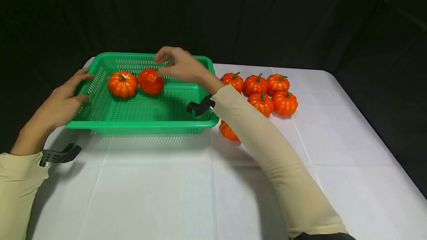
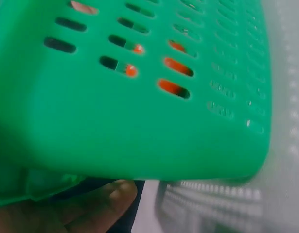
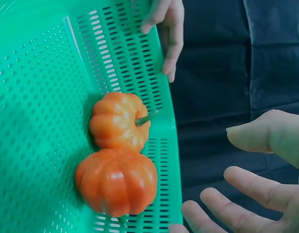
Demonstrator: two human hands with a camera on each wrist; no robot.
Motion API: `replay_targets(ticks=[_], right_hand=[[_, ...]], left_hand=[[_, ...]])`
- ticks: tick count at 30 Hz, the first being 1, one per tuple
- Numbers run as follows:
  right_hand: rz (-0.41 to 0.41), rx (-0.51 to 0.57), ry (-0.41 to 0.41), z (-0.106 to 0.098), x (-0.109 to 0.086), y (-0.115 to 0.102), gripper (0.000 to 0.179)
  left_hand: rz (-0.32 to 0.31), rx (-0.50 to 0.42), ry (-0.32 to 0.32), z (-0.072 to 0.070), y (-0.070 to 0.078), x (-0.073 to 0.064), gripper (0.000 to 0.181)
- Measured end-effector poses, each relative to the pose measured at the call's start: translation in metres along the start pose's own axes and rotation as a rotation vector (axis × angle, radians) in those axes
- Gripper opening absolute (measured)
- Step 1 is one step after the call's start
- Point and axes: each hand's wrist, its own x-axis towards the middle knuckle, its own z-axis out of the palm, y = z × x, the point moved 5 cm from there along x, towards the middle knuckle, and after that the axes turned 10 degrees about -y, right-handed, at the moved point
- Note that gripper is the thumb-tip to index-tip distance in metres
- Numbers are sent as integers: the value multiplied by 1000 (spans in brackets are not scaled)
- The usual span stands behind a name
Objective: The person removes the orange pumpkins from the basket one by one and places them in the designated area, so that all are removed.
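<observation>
A green plastic basket [image 1: 143,124] with slotted walls stands toward the left of the table. My left hand [image 1: 63,101] holds its left rim, thumb on one side and fingers on the other, as the right wrist view also shows. Inside, two small orange pumpkins sit side by side near the left end: one [image 1: 122,84] has its green stem up, while the other [image 1: 151,82] shows no stem in the head view. Over the basket's back half, my right hand [image 1: 181,64] is spread with nothing in it, its fingers [image 3: 237,218] apart from the stemless pumpkin in the right wrist view.
Several more orange pumpkins [image 1: 285,103] stand grouped on the white tablecloth [image 1: 150,195] to the basket's right, one [image 1: 228,132] partly behind my right sleeve [image 1: 267,147]. A black cloth [image 1: 267,21] hangs behind the table. Each wrist wears a black band.
</observation>
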Motion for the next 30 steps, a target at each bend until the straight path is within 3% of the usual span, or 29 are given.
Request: replay_targets(ticks=[5, 15, 25, 30], right_hand=[[26, 14, -21, 7, 8, -1, 32], [77, 13, -27, 15, 18, 3, 32], [97, -50, -50, 23, 30, 8, 39], [83, -40, -64, 30, 33, 13, 44]], left_hand=[[-6, -100, 24, 1, -3, -1, 58], [-87, -216, 153, 1, -9, -2, 56], [-85, -250, 152, 3, -10, -1, 55], [-48, -189, 175, 3, -7, -1, 53]])
